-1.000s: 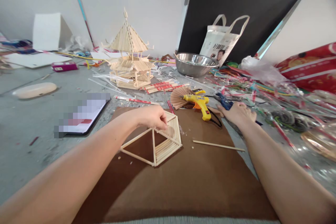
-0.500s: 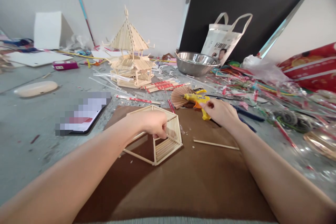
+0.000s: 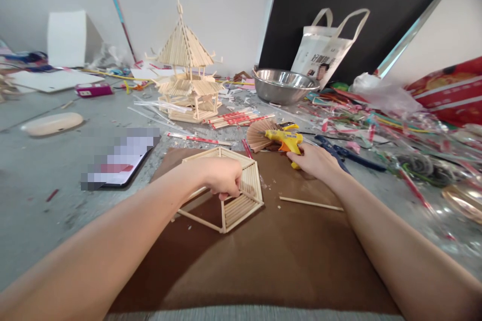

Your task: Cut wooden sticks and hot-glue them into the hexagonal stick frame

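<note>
My left hand [image 3: 226,179] is closed over the middle of a roof-like frame [image 3: 243,206] of chopsticks. Its fingertips are partly hidden, gripping or pressing near the hub. Some sections of this many-sided frame are filled with rows of sticks, while the front left one is bare. On the right, my right hand [image 3: 315,159] has its fingers around the handle of a yellow hot glue gun [image 3: 284,139], whose nozzle points left over a folded brown paper fan [image 3: 256,135]. One loose chopstick [image 3: 311,204] lies on the brown mat [image 3: 256,271] between my forearms.
Behind stands a chopstick pavilion [image 3: 188,55] with paper-wrapped chopsticks [image 3: 237,119] before it. A steel bowl [image 3: 284,88] and a white bag [image 3: 320,52] are at the back. Blue-handled pliers [image 3: 354,155] and plastic scraps lie right; a phone [image 3: 124,158] and a white case [image 3: 52,124] left.
My right hand has settled lower around the glue gun's handle, and the gun has shifted slightly. My left hand stays on the frame. The whole view has shifted a little.
</note>
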Motion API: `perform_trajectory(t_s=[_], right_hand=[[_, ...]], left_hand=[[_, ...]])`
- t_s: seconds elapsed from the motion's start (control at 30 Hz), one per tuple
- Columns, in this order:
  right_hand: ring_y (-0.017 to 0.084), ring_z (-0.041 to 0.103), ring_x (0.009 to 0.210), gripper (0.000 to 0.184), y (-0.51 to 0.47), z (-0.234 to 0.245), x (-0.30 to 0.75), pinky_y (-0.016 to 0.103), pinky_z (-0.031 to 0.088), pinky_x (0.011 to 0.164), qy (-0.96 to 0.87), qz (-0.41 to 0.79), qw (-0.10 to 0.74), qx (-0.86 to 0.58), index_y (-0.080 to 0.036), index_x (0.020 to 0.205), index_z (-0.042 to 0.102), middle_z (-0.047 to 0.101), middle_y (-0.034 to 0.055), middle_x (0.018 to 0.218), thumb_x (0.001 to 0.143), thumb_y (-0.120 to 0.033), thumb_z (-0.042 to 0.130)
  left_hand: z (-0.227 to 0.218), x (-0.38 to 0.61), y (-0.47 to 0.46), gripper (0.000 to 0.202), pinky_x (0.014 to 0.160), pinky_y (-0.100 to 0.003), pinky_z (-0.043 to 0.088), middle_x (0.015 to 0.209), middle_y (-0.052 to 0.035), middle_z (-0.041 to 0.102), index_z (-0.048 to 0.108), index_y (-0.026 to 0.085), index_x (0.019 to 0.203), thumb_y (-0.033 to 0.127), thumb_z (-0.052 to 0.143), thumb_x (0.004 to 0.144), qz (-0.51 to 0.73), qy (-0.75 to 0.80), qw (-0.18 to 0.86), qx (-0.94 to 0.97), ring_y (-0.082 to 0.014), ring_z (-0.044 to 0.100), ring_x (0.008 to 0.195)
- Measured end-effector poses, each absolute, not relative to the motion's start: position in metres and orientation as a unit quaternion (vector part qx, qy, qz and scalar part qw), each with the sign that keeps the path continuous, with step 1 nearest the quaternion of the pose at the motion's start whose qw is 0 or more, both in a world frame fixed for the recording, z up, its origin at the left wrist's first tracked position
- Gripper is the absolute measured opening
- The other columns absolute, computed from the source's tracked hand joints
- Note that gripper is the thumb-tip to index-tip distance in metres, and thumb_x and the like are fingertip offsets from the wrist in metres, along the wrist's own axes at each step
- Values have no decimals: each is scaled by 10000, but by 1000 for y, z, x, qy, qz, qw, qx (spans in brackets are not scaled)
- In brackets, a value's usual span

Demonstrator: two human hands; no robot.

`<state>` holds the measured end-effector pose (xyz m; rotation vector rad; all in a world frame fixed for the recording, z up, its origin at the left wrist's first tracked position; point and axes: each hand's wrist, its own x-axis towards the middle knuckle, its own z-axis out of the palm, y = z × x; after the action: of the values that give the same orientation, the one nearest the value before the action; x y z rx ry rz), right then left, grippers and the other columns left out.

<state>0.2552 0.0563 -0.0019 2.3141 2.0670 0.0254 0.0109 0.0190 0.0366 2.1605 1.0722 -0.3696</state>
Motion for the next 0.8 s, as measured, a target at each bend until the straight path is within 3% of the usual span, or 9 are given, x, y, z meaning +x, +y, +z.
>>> perform_trajectory(t_s=[0.3, 0.8], right_hand=[[267, 564, 844, 472, 56, -2, 253, 325, 395, 602, 663, 7, 5, 748, -192, 945, 564, 615, 99, 956, 717, -535, 333], [273, 561, 842, 498, 58, -7, 256, 321, 394, 600, 662, 13, 4, 750, -189, 983, 557, 608, 103, 953, 711, -542, 336]], left_hand=[[36, 11, 17, 138, 376, -212, 331, 434, 9, 491, 479, 159, 466, 185, 424, 590, -159, 420, 403, 797, -97, 432, 351], [32, 13, 18, 177, 399, -198, 320, 464, -18, 557, 541, 145, 495, 266, 472, 602, -165, 407, 289, 851, -91, 462, 377]])
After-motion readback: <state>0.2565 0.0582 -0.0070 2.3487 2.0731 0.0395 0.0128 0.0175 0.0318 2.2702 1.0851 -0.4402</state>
